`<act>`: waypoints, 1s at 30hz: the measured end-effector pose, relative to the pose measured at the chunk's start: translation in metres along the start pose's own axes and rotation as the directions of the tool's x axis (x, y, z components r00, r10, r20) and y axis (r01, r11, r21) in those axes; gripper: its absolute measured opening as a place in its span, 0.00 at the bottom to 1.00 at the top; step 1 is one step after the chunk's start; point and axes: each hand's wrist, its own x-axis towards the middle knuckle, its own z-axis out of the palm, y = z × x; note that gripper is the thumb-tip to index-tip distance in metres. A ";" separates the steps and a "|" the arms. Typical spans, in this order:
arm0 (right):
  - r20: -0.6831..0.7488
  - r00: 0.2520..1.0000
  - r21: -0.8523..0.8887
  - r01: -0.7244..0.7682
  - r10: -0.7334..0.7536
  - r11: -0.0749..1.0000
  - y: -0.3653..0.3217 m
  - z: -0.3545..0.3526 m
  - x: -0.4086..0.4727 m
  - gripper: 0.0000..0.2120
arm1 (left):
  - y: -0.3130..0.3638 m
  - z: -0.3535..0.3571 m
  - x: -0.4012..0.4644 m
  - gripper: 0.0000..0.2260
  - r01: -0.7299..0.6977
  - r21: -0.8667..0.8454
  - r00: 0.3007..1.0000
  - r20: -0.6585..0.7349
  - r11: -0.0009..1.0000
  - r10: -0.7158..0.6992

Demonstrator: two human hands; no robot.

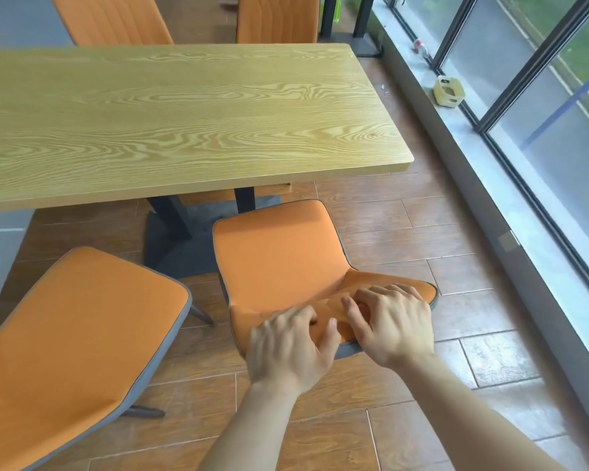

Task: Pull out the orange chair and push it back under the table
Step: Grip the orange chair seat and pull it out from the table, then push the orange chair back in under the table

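Second orange chair (79,334) at left, beige basket (449,91) on windowsill (473,130)

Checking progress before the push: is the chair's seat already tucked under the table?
No: the chair stands clear of the table edge, seat fully showing, with left hand and right hand on its backrest.
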 end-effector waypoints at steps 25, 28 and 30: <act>0.036 0.991 0.196 -0.132 0.128 0.972 -0.098 -0.041 -0.036 0.31 | -0.080 -0.080 -0.036 0.30 -0.117 -0.072 0.993 0.000 0.991 0.117; 0.059 0.990 0.239 -0.140 0.129 0.961 -0.160 -0.043 -0.048 0.31 | -0.134 -0.116 -0.059 0.31 -0.104 -0.086 0.994 -0.034 0.991 0.101; 0.065 0.990 0.257 -0.140 0.127 0.956 -0.212 -0.042 -0.058 0.32 | -0.184 -0.142 -0.079 0.32 -0.098 -0.073 0.995 -0.036 0.993 0.095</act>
